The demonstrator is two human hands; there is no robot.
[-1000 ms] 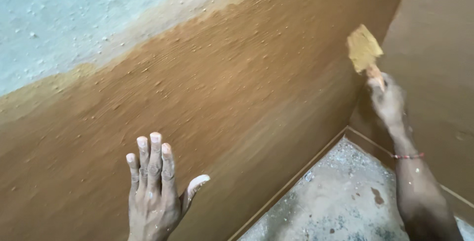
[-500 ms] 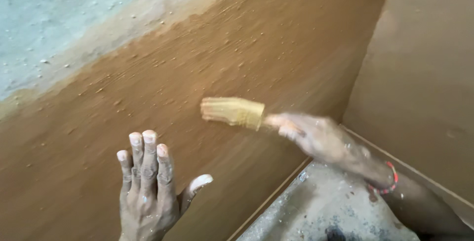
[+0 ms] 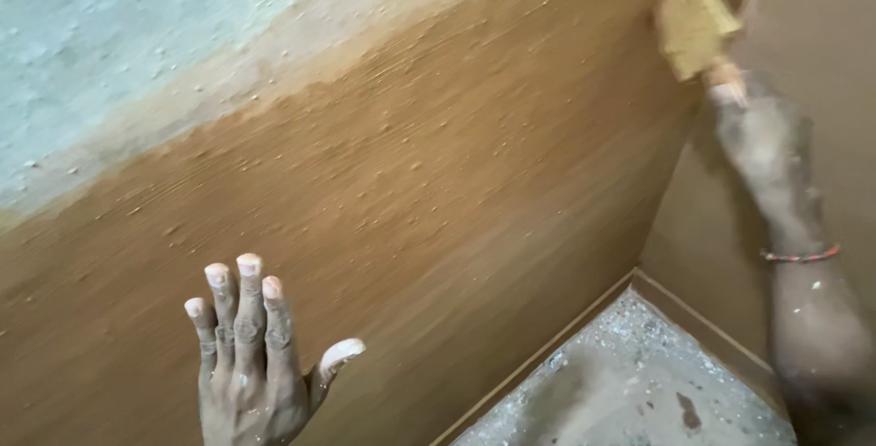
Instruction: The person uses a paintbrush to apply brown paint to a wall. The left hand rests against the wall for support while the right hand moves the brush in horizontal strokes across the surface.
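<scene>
My left hand (image 3: pixel 251 364) presses flat against the brown-painted wall (image 3: pixel 438 209) at the lower left, fingers spread and dusted white, holding nothing. My right hand (image 3: pixel 762 140) is raised at the upper right near the room corner, blurred by motion, and grips a wide brush (image 3: pixel 693 26) with yellowish bristles. The bristles point up and lie against the wall by the corner. A thin beaded band (image 3: pixel 801 254) circles my right wrist.
The upper left of the wall is rough, pale bluish-white plaster (image 3: pixel 109 44) with a ragged paint edge. A second brown wall (image 3: pixel 821 72) meets it at the right. Speckled grey floor (image 3: pixel 630 382) with a brown skirting strip lies at the bottom right.
My right hand swept the brush from the corner down toward the middle of the wall and back up to the upper right corner. My left hand stayed flat on the wall.
</scene>
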